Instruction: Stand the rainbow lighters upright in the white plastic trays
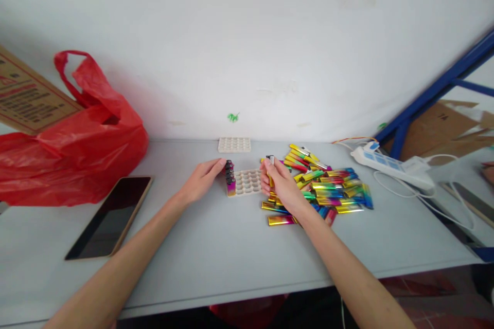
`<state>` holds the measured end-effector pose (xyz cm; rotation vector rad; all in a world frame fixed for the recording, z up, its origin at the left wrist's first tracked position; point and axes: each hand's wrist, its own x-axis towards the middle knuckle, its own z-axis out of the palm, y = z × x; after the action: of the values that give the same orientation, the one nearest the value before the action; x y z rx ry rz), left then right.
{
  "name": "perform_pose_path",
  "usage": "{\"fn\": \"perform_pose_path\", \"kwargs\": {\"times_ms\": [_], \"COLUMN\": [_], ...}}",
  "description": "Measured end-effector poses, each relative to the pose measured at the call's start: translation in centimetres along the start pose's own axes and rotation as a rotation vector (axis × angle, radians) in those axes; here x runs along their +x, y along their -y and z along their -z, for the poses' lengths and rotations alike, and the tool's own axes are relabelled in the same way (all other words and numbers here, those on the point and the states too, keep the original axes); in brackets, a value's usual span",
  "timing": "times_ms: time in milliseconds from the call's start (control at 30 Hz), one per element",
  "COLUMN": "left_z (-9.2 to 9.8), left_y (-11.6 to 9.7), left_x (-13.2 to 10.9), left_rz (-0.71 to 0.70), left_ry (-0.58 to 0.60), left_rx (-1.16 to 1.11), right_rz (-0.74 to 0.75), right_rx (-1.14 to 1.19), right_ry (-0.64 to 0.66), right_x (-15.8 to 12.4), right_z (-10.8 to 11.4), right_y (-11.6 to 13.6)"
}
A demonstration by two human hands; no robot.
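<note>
A white tray with round holes [248, 182] lies on the table between my hands. Along its left side stands a row of several lighters [231, 185], upright, with black tops and a shiny purple and gold body in front. My left hand [203, 177] is at the row's far end, thumb and fingertips closed at the top of a lighter there. Just over the tray's right end, my right hand [281, 184] grips a gold lighter [271, 179] upright between thumb and fingers. Beside and under that hand lies a loose pile of metallic coloured lighters [328, 190].
Another white holed tray [234, 144] lies by the wall. To the left are a red plastic bag [96, 139], a cardboard box [33, 95] and a dark-screened tablet [110, 218]. A power strip [393, 164] with cables and a blue metal frame [436, 87] stand right.
</note>
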<state>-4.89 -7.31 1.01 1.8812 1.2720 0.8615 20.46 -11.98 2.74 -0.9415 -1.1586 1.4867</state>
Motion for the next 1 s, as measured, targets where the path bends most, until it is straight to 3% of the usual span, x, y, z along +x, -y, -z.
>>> {"fn": "perform_pose_path", "kwargs": {"times_ms": [133, 233, 500, 833, 1000], "left_z": [0.2, 0.3, 0.3, 1.3, 1.4], "left_y": [-0.5, -0.6, -0.4, -0.3, 0.3], "left_x": [-0.4, -0.7, -0.9, -0.7, -0.7], "left_rz": [-0.080, -0.118, -0.107, -0.093, -0.112], "left_ry": [0.039, 0.112, 0.120, 0.241, 0.245], "left_rx": [-0.131, -0.188, -0.130, -0.111, -0.081], "right_rz": [-0.028, 0.042, 0.201, 0.289, 0.299], "right_rx": [-0.097, -0.276, -0.679, -0.711, -0.709], "right_ry": [-0.028, -0.113, -0.325, -0.298, -0.282], "right_x": [0.0, -0.1, -0.3, -0.6, -0.7], "right_z": [-0.2, 0.2, 0.3, -0.3, -0.4], "right_y": [-0.4, -0.8, -0.7, -0.3, -0.1]}}
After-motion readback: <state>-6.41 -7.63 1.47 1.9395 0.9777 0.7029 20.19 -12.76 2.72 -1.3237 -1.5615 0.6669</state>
